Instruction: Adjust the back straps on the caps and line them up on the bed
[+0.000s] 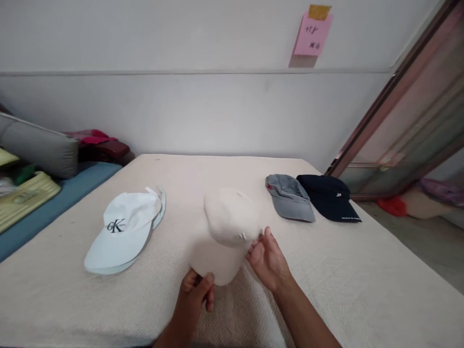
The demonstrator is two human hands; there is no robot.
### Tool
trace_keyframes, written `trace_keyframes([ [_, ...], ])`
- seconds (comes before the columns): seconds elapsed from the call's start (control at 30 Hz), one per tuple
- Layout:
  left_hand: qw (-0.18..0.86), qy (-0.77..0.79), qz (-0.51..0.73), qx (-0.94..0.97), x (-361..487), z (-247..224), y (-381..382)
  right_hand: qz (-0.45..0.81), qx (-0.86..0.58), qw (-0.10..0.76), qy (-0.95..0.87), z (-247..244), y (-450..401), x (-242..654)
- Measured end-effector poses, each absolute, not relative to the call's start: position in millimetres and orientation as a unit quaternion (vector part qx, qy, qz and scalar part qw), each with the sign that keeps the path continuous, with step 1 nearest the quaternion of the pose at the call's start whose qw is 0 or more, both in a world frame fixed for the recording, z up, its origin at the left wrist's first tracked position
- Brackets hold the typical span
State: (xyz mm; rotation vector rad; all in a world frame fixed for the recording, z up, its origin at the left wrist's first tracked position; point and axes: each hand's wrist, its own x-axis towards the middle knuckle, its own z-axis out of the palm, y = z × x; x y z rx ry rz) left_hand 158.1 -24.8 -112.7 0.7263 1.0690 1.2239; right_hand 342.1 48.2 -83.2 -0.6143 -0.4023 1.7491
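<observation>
A cream baseball cap (232, 217) with small embroidery on its front is in the middle, its brim pointing toward me. My left hand (196, 289) pinches the brim's front left edge, thumb on top. On the other side, my right hand (268, 261) holds the cap's right edge, with some fingertips hidden behind it. Left of my hands lies a white cap (126, 212) with black CK lettering and a loose strap at its back. To the right a grey cap (290, 198) sits beside a dark navy cap (328, 195), touching or slightly overlapping.
The caps are on a cream cloth-covered table (90, 309). A white wall (203, 111) stands behind it, with a pink note (313, 34) taped up. At left are a grey cushion (39, 145) and a blue surface (87, 179). A framed door (406, 121) is at right.
</observation>
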Motion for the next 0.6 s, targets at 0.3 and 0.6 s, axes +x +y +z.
trace_keyframes([
  [0.3, 0.815, 0.303, 0.438, 0.226, 142.1, -95.1, -12.3, 0.754, -0.267, 0.577, -0.165, -76.9, 40.7, 374.3],
  [0.6, 0.845, 0.304, 0.428, 0.105, 118.9, -66.2, 16.7, 0.82, -0.289, 0.437, -0.232, -82.3, 1.6, 358.6],
])
